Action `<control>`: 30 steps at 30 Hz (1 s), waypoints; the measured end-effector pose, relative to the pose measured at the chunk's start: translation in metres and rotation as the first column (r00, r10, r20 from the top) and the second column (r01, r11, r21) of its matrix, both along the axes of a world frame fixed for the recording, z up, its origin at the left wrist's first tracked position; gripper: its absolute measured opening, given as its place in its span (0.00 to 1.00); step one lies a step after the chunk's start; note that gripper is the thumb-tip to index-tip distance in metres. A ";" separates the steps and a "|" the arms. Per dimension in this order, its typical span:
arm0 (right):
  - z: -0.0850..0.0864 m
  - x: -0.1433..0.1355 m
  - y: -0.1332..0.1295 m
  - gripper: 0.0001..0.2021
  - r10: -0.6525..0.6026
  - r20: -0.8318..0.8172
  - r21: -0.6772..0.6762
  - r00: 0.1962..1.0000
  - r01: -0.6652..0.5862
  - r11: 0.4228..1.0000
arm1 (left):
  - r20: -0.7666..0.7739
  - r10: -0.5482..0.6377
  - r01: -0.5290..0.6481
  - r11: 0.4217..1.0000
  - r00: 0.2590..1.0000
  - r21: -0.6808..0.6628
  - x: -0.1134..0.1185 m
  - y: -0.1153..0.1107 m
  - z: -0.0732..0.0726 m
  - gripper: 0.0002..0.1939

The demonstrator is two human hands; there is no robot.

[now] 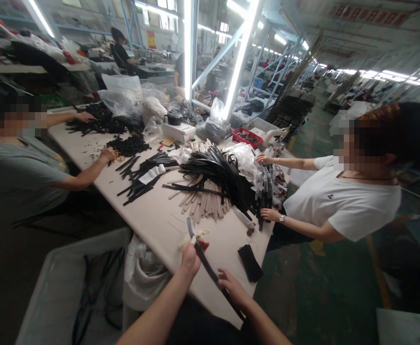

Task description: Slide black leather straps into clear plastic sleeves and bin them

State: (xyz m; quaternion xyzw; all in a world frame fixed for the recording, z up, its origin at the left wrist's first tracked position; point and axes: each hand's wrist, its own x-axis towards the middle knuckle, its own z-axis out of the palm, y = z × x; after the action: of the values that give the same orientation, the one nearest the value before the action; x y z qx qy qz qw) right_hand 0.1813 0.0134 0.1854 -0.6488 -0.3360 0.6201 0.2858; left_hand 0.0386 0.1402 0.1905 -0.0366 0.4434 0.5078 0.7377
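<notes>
A long dark strap runs diagonally over the near corner of the table. My left hand is closed round its upper part, with a pale cloth beside the fingers. Lower down, my right hand is closed on the same strap, thumb and fingers at its edge. The strap's upper end looks lighter and points away from me. Further up the table lies a big bundle of black straps over beige strips.
A black rectangular piece lies right of my hands. People work at the left and right edges of the table. A plastic bin with black straps stands at the lower left. A red basket sits at the back.
</notes>
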 end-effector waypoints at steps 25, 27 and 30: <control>0.086 -0.038 0.081 0.22 -0.135 0.033 0.559 0.990 0.094 0.824 | -0.366 -0.261 0.397 0.839 0.893 0.372 0.020 -0.016 0.104 0.19; 0.081 -0.036 0.078 0.22 -0.124 0.015 0.542 0.992 0.096 0.835 | -0.309 -0.277 0.393 0.815 0.910 0.426 0.014 -0.001 0.111 0.20; 0.083 -0.030 0.080 0.22 -0.045 -0.005 0.506 0.999 0.041 0.862 | -0.250 -0.234 0.334 0.785 0.940 0.522 0.008 0.029 0.130 0.19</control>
State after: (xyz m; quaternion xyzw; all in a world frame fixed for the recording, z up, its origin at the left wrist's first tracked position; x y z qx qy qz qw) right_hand 0.1512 0.0938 0.2680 -0.5607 -0.4733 0.5015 0.4584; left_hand 0.0463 0.1692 0.3206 0.2911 0.3381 0.4987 0.7431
